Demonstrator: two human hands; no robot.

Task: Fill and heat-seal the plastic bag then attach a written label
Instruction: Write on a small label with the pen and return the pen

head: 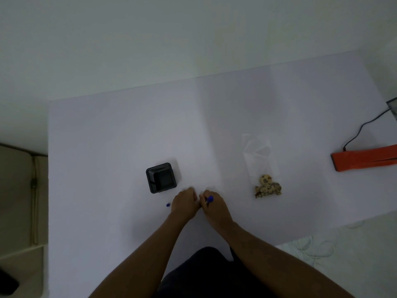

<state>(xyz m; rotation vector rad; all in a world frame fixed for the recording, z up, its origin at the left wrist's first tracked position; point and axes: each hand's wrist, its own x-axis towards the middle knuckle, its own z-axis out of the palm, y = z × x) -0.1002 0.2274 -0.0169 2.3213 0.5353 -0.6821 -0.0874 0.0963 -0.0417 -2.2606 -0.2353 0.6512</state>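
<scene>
On the white bench both hands meet; the right hand pinches a blue pen, the left hand curls closed; the filled plastic bag lies just right of them, long axis pointing away, nearer the right.

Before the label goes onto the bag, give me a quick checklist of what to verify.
1. Bag filled: ok, the clear plastic bag holds cookies at its near end.
2. Bag sealed: cannot tell.
3. Pen in hand: ok, the right hand grips the blue pen.
4. Pen uncapped: ok, the blue cap lies on the table by the left hand.
5. Label written: cannot tell, the hands hide it.
6. Orange heat sealer clear of the bag: ok, it lies apart at the right.
</scene>
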